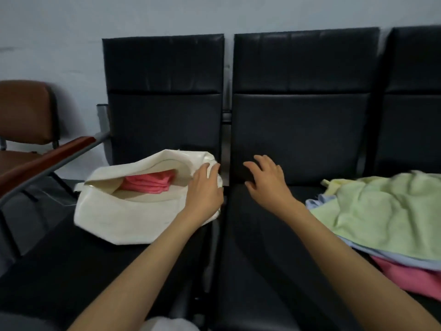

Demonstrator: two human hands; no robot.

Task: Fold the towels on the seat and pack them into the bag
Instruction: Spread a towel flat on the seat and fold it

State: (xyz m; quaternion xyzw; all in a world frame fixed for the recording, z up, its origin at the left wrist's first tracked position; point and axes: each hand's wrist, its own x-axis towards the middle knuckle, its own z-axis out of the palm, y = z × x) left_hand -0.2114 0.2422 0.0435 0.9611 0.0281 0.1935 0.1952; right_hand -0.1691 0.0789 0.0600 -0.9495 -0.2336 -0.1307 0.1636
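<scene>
One pink towel lies in the bag; the left hand grips its end. The right hand hovers, spread wide.

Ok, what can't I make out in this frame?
Head view only.
Inside the bag: its upper flap hides all but part of a folded pink towel; the count is unclear.
The towel pile: cut off by the right edge; the green top towel covers the lower ones.
The left hand: fingertips lie over the bag's end, so gripping or resting is unclear.
</scene>
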